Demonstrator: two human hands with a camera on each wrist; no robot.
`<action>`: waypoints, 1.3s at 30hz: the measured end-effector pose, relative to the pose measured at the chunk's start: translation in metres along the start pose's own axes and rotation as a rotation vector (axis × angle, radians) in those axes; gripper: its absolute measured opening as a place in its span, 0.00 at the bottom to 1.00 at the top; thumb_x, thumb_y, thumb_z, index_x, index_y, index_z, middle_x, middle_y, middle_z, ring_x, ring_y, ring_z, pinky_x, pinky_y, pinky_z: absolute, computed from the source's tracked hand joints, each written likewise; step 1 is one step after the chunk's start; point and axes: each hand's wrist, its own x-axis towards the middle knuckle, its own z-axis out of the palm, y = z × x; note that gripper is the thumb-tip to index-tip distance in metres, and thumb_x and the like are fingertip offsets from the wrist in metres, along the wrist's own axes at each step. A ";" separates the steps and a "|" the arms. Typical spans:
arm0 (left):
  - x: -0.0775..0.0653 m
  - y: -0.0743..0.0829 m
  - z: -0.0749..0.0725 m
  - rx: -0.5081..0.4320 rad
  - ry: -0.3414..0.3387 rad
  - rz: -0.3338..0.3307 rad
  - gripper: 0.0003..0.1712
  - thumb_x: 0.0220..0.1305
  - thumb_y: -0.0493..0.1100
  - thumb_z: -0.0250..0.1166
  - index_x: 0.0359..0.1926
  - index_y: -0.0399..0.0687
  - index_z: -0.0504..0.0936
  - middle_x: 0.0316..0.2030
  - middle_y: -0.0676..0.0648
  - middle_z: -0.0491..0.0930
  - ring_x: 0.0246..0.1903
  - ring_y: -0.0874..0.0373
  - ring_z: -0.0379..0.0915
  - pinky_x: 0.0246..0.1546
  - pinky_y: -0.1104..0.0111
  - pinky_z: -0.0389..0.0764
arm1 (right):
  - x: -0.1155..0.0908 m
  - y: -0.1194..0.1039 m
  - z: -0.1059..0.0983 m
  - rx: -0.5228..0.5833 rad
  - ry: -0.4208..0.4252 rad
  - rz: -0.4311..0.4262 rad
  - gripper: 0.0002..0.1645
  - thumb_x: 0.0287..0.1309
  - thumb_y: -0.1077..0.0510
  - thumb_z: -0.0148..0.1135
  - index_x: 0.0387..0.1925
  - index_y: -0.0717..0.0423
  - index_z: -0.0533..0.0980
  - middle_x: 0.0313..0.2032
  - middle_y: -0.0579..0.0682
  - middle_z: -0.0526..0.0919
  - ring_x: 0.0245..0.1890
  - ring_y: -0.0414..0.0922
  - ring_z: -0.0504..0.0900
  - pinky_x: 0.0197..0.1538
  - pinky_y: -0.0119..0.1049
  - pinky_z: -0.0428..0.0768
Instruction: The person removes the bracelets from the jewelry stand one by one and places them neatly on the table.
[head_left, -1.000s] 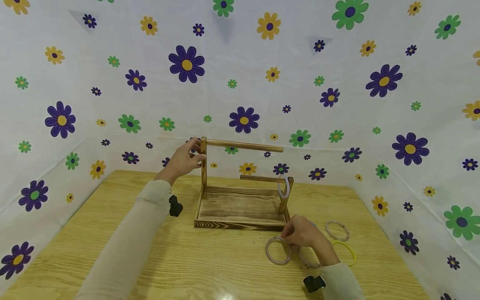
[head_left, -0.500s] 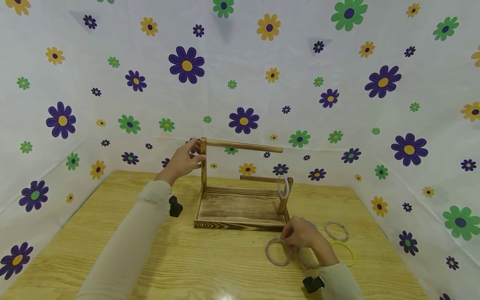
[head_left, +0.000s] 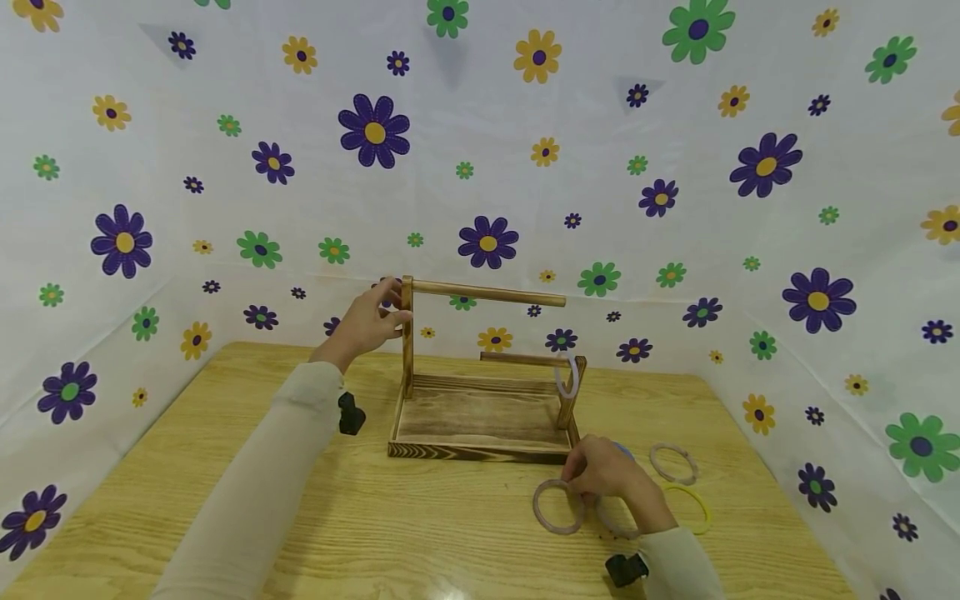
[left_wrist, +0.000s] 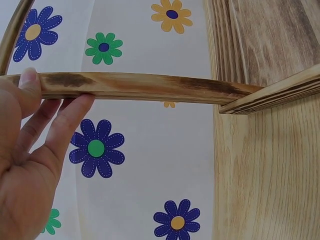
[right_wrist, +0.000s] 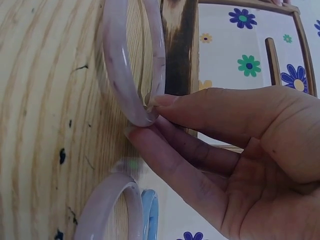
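Observation:
My left hand [head_left: 366, 318] is at the left upright of a wooden bangle stand [head_left: 408, 342]. In the left wrist view, thumb and fingers pinch the stand's upright [left_wrist: 140, 86] from opposite sides. My right hand [head_left: 606, 467] pinches a pale lilac bangle [head_left: 537, 514] by its edge, in front of the stand's right corner. The right wrist view shows thumb and forefinger closed on this bangle [right_wrist: 116, 55], which is tilted up over the tabletop. Another pale bangle [right_wrist: 102, 207] and a blue bangle [right_wrist: 151, 212] lie beside the right hand.
A lilac bangle [head_left: 576, 379] hangs on the stand's short lower bar [head_left: 517, 357]. The longer upper bar [head_left: 487, 292] points right. To the right on the table [head_left: 420, 533] lie a pale bangle [head_left: 655, 463] and a yellow bangle [head_left: 707, 510]. A flowered cloth [head_left: 450, 200] surrounds the table.

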 end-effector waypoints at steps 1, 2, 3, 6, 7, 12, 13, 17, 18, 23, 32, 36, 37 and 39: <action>0.000 0.000 0.000 -0.001 0.001 -0.001 0.18 0.79 0.41 0.56 0.65 0.42 0.69 0.55 0.36 0.72 0.50 0.39 0.81 0.55 0.51 0.87 | 0.000 0.000 0.000 0.000 0.001 0.000 0.04 0.54 0.73 0.69 0.30 0.65 0.86 0.25 0.54 0.88 0.21 0.45 0.85 0.26 0.39 0.86; 0.000 0.000 0.000 -0.001 0.000 -0.001 0.18 0.79 0.41 0.56 0.64 0.42 0.69 0.56 0.36 0.72 0.50 0.39 0.81 0.55 0.51 0.87 | 0.000 0.000 0.000 -0.001 0.001 -0.001 0.04 0.54 0.73 0.69 0.30 0.65 0.86 0.25 0.54 0.88 0.21 0.45 0.85 0.26 0.39 0.86; 0.000 0.000 0.000 -0.002 0.000 -0.002 0.18 0.79 0.41 0.56 0.65 0.42 0.69 0.56 0.36 0.72 0.51 0.39 0.81 0.55 0.51 0.87 | 0.000 0.001 0.000 -0.003 0.002 -0.003 0.04 0.54 0.73 0.69 0.30 0.65 0.86 0.25 0.54 0.88 0.21 0.45 0.85 0.26 0.39 0.86; 0.000 0.000 0.000 -0.004 -0.001 -0.004 0.19 0.79 0.41 0.56 0.65 0.42 0.69 0.56 0.36 0.72 0.51 0.39 0.81 0.55 0.51 0.87 | 0.000 0.001 0.000 -0.007 0.000 -0.004 0.05 0.54 0.74 0.68 0.30 0.65 0.86 0.25 0.54 0.88 0.21 0.45 0.85 0.26 0.39 0.86; 0.001 0.000 0.000 -0.004 -0.001 -0.004 0.19 0.79 0.41 0.56 0.65 0.41 0.69 0.56 0.36 0.72 0.51 0.39 0.81 0.55 0.51 0.87 | 0.000 0.001 0.000 -0.007 -0.001 -0.002 0.05 0.55 0.74 0.68 0.30 0.66 0.86 0.25 0.54 0.88 0.21 0.45 0.85 0.26 0.39 0.86; 0.001 0.000 -0.001 -0.009 -0.001 -0.004 0.20 0.79 0.41 0.57 0.66 0.40 0.68 0.56 0.36 0.71 0.51 0.39 0.81 0.55 0.51 0.87 | -0.001 -0.001 0.000 -0.001 -0.005 0.015 0.05 0.56 0.74 0.67 0.31 0.67 0.86 0.25 0.55 0.88 0.21 0.45 0.85 0.26 0.38 0.86; 0.001 0.000 -0.001 -0.011 -0.001 -0.004 0.20 0.79 0.41 0.57 0.66 0.40 0.68 0.56 0.36 0.71 0.51 0.39 0.81 0.55 0.51 0.87 | -0.001 -0.001 0.000 0.001 -0.003 0.015 0.05 0.55 0.74 0.67 0.31 0.67 0.86 0.25 0.55 0.88 0.21 0.45 0.85 0.26 0.38 0.86; 0.001 0.000 -0.001 -0.013 0.000 -0.003 0.19 0.79 0.41 0.57 0.65 0.42 0.69 0.56 0.36 0.71 0.52 0.38 0.81 0.55 0.51 0.87 | -0.001 -0.001 0.000 0.012 0.004 0.014 0.05 0.55 0.75 0.67 0.31 0.66 0.86 0.25 0.56 0.88 0.21 0.46 0.86 0.26 0.38 0.87; 0.001 -0.001 0.000 -0.013 0.001 -0.003 0.18 0.79 0.41 0.57 0.64 0.43 0.69 0.56 0.36 0.71 0.52 0.38 0.81 0.55 0.51 0.87 | -0.001 0.000 0.000 0.014 0.005 0.014 0.05 0.54 0.75 0.67 0.31 0.66 0.86 0.25 0.56 0.88 0.21 0.46 0.86 0.26 0.39 0.87; 0.001 -0.001 0.000 -0.018 0.002 -0.001 0.17 0.79 0.42 0.57 0.63 0.45 0.69 0.55 0.36 0.71 0.52 0.38 0.81 0.55 0.51 0.87 | -0.001 0.000 0.000 0.022 0.007 0.015 0.05 0.53 0.74 0.68 0.30 0.66 0.86 0.25 0.57 0.88 0.21 0.47 0.86 0.26 0.39 0.87; 0.000 0.001 0.000 -0.006 0.002 -0.004 0.17 0.79 0.41 0.56 0.64 0.42 0.69 0.55 0.37 0.72 0.50 0.39 0.81 0.55 0.51 0.87 | -0.001 0.001 0.001 0.020 0.019 0.003 0.06 0.52 0.75 0.69 0.28 0.65 0.86 0.24 0.56 0.88 0.20 0.46 0.85 0.25 0.39 0.86; -0.001 0.003 0.000 0.004 0.005 -0.004 0.17 0.79 0.42 0.56 0.63 0.43 0.70 0.55 0.37 0.72 0.49 0.39 0.82 0.55 0.51 0.87 | -0.001 0.001 0.001 0.019 0.027 0.001 0.06 0.52 0.75 0.68 0.28 0.65 0.86 0.24 0.56 0.88 0.20 0.46 0.85 0.25 0.38 0.86; -0.001 0.003 0.000 0.006 0.007 -0.004 0.16 0.79 0.42 0.56 0.63 0.44 0.70 0.55 0.37 0.72 0.49 0.39 0.82 0.54 0.51 0.87 | -0.001 0.001 0.001 0.019 0.028 0.001 0.06 0.52 0.75 0.68 0.28 0.66 0.86 0.24 0.56 0.88 0.20 0.46 0.85 0.25 0.38 0.86; -0.001 0.003 0.000 0.008 0.007 -0.003 0.16 0.79 0.42 0.56 0.62 0.45 0.70 0.55 0.37 0.73 0.49 0.40 0.82 0.54 0.52 0.88 | -0.001 0.001 0.002 0.019 0.031 0.002 0.05 0.52 0.75 0.68 0.28 0.66 0.86 0.24 0.56 0.88 0.20 0.46 0.85 0.25 0.38 0.86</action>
